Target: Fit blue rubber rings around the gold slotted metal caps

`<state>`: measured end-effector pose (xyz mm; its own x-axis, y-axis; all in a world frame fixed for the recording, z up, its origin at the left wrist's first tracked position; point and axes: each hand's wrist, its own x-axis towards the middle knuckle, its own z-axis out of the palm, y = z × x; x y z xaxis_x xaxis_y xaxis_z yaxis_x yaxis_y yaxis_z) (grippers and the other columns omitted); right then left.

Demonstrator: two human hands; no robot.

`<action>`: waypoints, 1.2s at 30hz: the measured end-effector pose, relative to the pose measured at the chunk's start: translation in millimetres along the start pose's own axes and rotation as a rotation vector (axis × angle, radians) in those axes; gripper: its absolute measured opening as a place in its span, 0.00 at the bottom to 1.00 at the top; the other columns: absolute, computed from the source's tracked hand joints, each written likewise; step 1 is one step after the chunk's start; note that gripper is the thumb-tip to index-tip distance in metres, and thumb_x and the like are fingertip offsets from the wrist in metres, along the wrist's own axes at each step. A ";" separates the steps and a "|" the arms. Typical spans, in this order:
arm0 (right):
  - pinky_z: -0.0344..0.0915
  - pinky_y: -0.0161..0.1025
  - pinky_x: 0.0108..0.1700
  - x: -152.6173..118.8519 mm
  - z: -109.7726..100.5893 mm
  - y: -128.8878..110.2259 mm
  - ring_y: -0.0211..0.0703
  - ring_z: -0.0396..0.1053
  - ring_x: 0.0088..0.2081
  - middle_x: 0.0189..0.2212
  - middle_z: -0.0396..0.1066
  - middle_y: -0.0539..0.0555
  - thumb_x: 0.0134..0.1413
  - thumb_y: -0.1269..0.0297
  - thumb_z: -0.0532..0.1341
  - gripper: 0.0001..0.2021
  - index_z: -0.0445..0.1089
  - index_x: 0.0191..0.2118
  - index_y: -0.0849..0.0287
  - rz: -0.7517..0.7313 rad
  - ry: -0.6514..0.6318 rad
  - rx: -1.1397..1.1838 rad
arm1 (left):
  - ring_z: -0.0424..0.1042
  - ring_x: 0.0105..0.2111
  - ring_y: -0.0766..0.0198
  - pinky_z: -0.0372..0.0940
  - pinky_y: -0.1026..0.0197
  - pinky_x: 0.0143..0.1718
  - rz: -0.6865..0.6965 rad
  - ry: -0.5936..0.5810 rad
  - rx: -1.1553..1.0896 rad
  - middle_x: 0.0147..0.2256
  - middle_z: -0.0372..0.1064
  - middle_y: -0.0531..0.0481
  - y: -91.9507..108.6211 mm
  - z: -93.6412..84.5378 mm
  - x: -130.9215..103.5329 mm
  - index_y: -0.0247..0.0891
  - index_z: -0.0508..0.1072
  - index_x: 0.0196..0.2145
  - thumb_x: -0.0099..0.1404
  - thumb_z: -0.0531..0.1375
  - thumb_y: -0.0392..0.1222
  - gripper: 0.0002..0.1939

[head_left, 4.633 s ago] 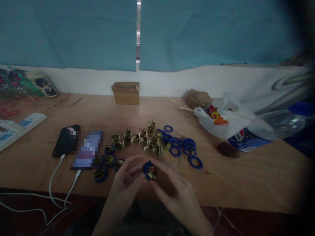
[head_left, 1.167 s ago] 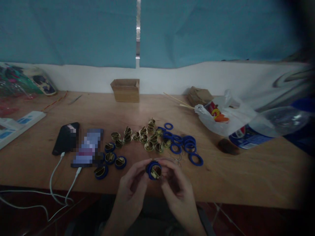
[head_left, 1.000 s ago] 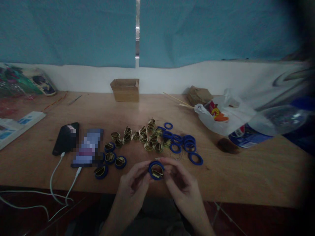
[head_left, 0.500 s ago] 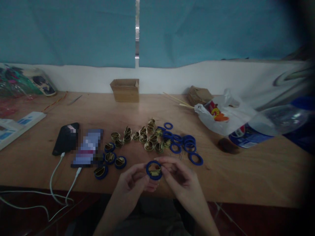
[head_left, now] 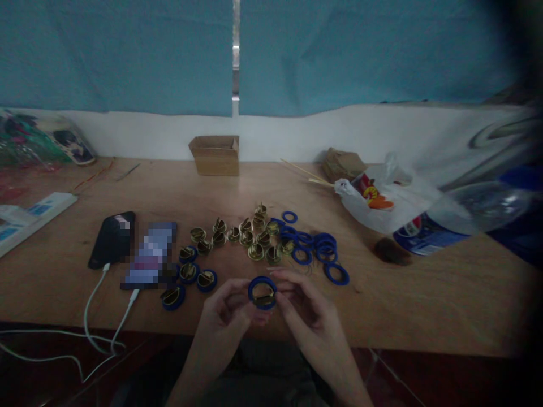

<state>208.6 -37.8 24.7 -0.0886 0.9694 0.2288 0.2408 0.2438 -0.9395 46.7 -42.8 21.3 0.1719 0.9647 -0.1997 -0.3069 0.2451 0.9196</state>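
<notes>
to the right of the right hand (head_left: 313,312), a wide way lies over bare tabletop (head_left: 403,305), bounded farther out by the bottle (head_left: 432,234) and the plastic bag (head_left: 382,219). straight ahead, the gold metal pieces (head_left: 246,238) and the loose blue rings (head_left: 324,240) bar a low reach, with more tabletop behind them up to the cardboard box (head_left: 215,163). left of the left hand (head_left: 224,321), blue-rimmed pieces (head_left: 189,273), a phone (head_left: 149,253), a black device (head_left: 111,240) and their cables (head_left: 133,296) clutter the surface, leaving a narrow strip along the near edge.
</notes>
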 end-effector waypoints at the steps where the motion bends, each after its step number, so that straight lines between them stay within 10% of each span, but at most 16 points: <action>1: 0.70 0.40 0.42 -1.7 0.7 -1.0 0.42 0.72 0.40 0.41 0.72 0.53 0.61 0.68 0.58 0.10 0.68 0.47 0.53 0.012 -0.016 -0.038 | 0.78 0.30 0.62 0.73 0.62 0.33 0.023 0.010 0.020 0.34 0.79 0.46 0.2 0.7 0.2 0.35 0.72 0.40 0.60 0.63 0.38 0.09; 26: 0.66 0.35 0.35 -0.6 7.4 -1.0 0.41 0.69 0.33 0.31 0.70 0.51 0.63 0.69 0.53 0.10 0.72 0.42 0.55 -0.012 -0.158 -0.106 | 0.79 0.27 0.62 0.74 0.62 0.31 0.001 -0.013 0.068 0.31 0.79 0.47 -1.1 -7.0 -1.4 0.35 0.70 0.37 0.62 0.61 0.39 0.06; 36: 0.70 0.43 0.46 -0.9 -5.8 1.1 0.45 0.72 0.44 0.41 0.75 0.54 0.64 0.69 0.53 0.15 0.70 0.51 0.51 -0.075 -0.235 -0.133 | 0.79 0.26 0.59 0.75 0.59 0.30 -0.061 -0.045 0.167 0.27 0.78 0.49 2.0 -12.1 -5.1 0.38 0.71 0.40 0.67 0.57 0.47 0.10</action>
<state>214.5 -38.3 24.9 -0.3289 0.9193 0.2162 0.3486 0.3309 -0.8769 33.8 -46.1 20.1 0.2286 0.9421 -0.2454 -0.1354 0.2804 0.9503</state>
